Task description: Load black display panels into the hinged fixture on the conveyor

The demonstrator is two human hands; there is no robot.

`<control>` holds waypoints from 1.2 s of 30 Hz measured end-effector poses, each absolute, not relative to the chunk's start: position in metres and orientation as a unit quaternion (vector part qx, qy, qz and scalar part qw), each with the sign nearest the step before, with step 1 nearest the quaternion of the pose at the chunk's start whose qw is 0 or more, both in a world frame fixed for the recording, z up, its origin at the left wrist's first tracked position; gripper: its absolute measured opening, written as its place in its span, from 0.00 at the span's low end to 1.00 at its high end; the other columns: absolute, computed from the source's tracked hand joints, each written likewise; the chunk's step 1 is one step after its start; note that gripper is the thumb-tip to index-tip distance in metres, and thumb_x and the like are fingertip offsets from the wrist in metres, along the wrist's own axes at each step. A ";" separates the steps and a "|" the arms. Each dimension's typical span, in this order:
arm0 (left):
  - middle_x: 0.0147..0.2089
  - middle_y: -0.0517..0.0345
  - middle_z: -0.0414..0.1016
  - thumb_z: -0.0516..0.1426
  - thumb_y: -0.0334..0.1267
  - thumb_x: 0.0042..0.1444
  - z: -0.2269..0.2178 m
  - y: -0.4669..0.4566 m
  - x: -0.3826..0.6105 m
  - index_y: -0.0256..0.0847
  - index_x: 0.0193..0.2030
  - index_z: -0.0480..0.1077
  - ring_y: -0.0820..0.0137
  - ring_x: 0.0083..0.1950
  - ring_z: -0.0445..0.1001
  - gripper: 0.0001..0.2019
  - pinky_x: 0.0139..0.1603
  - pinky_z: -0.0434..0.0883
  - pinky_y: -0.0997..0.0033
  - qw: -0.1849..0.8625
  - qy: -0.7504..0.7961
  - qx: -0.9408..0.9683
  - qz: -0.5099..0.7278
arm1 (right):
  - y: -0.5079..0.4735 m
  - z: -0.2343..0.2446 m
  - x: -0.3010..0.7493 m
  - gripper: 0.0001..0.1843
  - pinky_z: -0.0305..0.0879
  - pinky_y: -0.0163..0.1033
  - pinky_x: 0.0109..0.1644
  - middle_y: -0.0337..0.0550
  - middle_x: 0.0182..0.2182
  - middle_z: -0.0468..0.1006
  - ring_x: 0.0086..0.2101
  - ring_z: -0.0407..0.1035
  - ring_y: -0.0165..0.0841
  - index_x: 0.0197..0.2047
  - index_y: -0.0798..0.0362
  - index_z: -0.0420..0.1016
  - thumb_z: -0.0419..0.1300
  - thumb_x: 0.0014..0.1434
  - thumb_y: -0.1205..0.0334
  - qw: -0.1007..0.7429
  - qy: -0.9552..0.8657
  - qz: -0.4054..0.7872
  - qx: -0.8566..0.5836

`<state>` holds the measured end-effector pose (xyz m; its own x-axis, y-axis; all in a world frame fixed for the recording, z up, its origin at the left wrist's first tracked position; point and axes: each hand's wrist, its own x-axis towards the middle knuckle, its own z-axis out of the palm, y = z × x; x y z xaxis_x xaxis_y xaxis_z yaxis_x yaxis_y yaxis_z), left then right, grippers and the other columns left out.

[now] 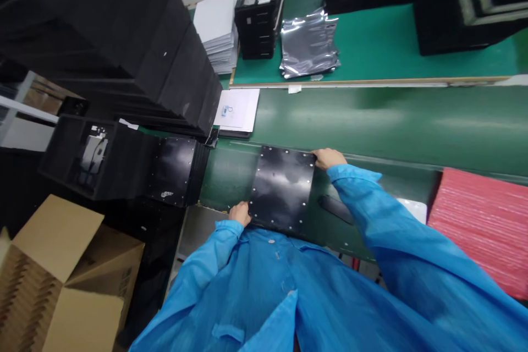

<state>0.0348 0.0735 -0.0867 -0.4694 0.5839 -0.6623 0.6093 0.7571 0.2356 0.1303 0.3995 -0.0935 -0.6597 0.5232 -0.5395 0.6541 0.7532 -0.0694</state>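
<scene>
A square black metal panel (282,187) with small bright rivets along its edges lies on a green conveyor belt (371,126). My left hand (240,213) grips the panel's near-left edge, and my right hand (329,158) holds its far-right corner. Both blue-sleeved arms reach forward from my body. The belt shows beneath and around the panel, and the panel's near edge is partly hidden by my chest.
Black foam trays (124,159) stand in long stacks at the left, beside an open cardboard box (70,275). A pink foam stack (482,225) lies at the right. Across the belt, a green bench (383,49) holds silver bags (309,47) and white sheets (216,27).
</scene>
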 end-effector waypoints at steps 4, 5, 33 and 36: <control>0.51 0.48 0.76 0.63 0.38 0.48 -0.052 0.050 -0.054 0.42 0.47 0.74 0.56 0.55 0.73 0.17 0.58 0.67 0.60 0.353 0.848 0.395 0.026 | 0.392 -0.076 0.121 0.25 0.67 0.46 0.49 0.54 0.52 0.75 0.49 0.71 0.46 0.56 0.54 0.73 0.53 0.56 0.72 0.226 0.906 -0.089 0.346; 0.55 0.48 0.74 0.60 0.40 0.52 -0.042 0.038 -0.086 0.42 0.51 0.72 0.58 0.58 0.70 0.19 0.61 0.65 0.61 0.309 0.866 0.389 0.059 | 0.382 -0.072 0.116 0.26 0.67 0.47 0.50 0.55 0.54 0.73 0.50 0.69 0.47 0.58 0.56 0.71 0.51 0.56 0.72 0.200 0.910 -0.081 0.355; 0.45 0.46 0.77 0.62 0.48 0.47 -0.087 0.098 -0.051 0.37 0.42 0.73 0.61 0.50 0.75 0.20 0.55 0.69 0.61 0.420 0.711 0.106 0.553 | 0.204 -0.104 0.167 0.28 0.70 0.50 0.50 0.47 0.38 0.81 0.43 0.74 0.45 0.43 0.53 0.74 0.63 0.46 0.41 -0.189 0.553 -0.626 0.516; 0.43 0.46 0.78 0.60 0.46 0.50 -0.091 0.135 -0.033 0.38 0.42 0.72 0.61 0.48 0.76 0.16 0.52 0.71 0.57 0.429 0.728 0.133 0.519 | 0.222 -0.108 0.194 0.27 0.69 0.51 0.51 0.47 0.41 0.80 0.44 0.74 0.45 0.45 0.53 0.75 0.61 0.48 0.43 -0.201 0.572 -0.602 0.520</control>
